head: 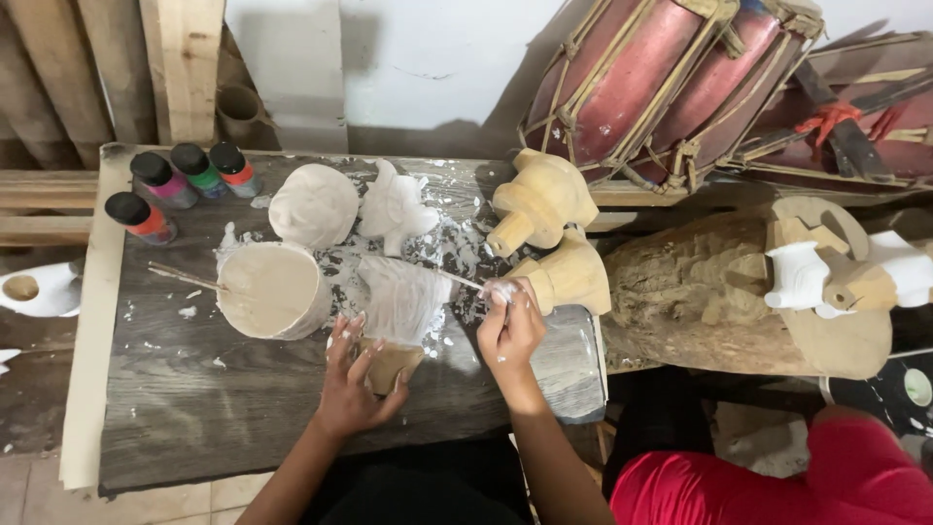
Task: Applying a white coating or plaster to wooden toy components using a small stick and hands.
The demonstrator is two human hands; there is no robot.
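Observation:
My left hand (356, 377) grips the bare wooden base of a carved figure (398, 309) whose upper part is coated in white paint. A thin paintbrush (457, 281) is pinched in my right hand (509, 326), its tip laid on the painted top of the figure. Just left of the figure stands an open tub of off-white paint (272, 290) with a stick (185, 278) resting across its rim. A white-painted carving (396, 208) and the tub's round lid (313, 205) lie behind.
Several small paint bottles (185, 183) stand at the board's back left. Two unpainted wooden carvings (549, 228) sit right of my hand. A log (700, 292) with part-painted figures (836, 275), red drums (671, 78) and a red-clothed knee (855, 476) lie to the right.

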